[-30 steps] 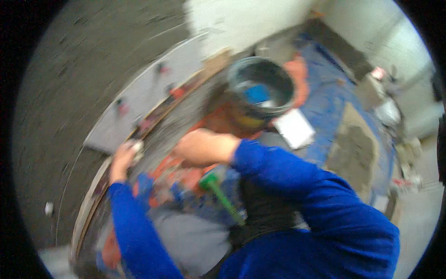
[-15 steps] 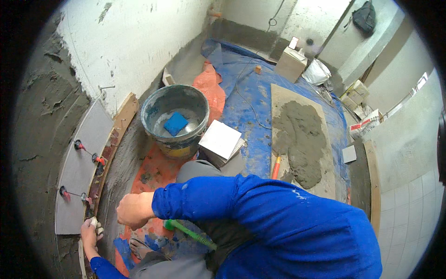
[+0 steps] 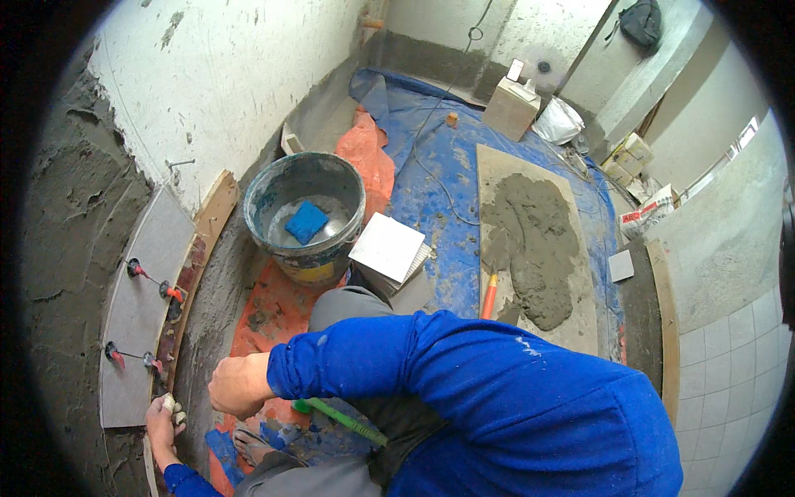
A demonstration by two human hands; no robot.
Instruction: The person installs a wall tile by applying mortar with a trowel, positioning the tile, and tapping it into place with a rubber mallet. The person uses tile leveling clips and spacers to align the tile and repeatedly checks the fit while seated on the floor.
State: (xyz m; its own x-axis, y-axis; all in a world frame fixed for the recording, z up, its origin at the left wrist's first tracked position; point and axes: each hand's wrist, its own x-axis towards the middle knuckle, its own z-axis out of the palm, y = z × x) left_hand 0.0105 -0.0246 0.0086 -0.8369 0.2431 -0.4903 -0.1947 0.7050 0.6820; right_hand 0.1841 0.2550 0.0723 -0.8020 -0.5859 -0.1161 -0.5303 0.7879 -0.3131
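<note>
My left hand (image 3: 161,428) is at the lower end of a grey tile (image 3: 141,306) set along the mortar-covered left wall. Its fingers are curled, with small whitish lumps (image 3: 173,406) at their tips that I cannot identify. To its right, my right hand (image 3: 238,385) is closed in a fist, back toward me; whatever it may hold is hidden. Two black-and-red clamp-like fittings, an upper one (image 3: 170,291) and a lower one (image 3: 114,354), join the tile to a wooden board (image 3: 217,203) beside it. A green-handled tool (image 3: 348,424) lies below my right forearm.
A bucket (image 3: 315,258) holds water and a blue sponge (image 3: 306,223). Stacked white tiles (image 3: 387,248) stand beside it. Further right, wet mortar (image 3: 538,257) with an orange-handled tool (image 3: 490,296) lies on a board (image 3: 490,170) over a blue tarp (image 3: 439,182).
The view has shifted slightly, so the surroundings sit a little differently. Both hands keep nearly the same place and pose by the tile's lower end.
</note>
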